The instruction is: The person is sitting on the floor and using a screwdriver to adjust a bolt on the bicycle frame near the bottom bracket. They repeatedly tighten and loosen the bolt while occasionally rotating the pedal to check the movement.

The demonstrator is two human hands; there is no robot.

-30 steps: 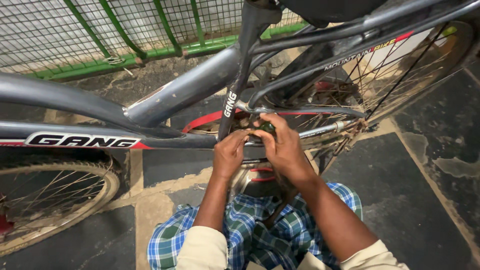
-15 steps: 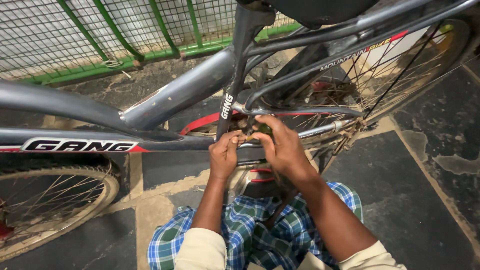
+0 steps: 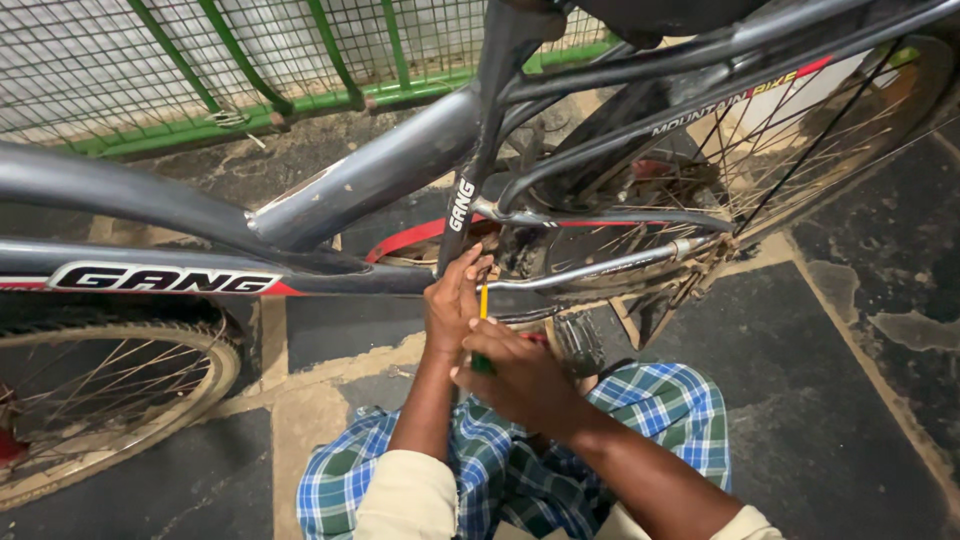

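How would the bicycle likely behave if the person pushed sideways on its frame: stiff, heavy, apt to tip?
The bicycle frame has thick grey metal tubes, so it is probably stiff and fairly heavy. It stands on narrow wheels, like the rear wheel, with no stand visible, so it would likely tip.

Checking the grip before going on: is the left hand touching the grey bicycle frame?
Touching. The head view shows the left hand with fingertips pressed on the grey bicycle frame near its bottom junction.

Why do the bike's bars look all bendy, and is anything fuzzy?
Head view: the wide lens bows the grey frame toward the edges; the left hand and right hand, holding a yellow-shafted tool, look sharp; light is soft and even, with dim shadow under the frame and no strong glare.
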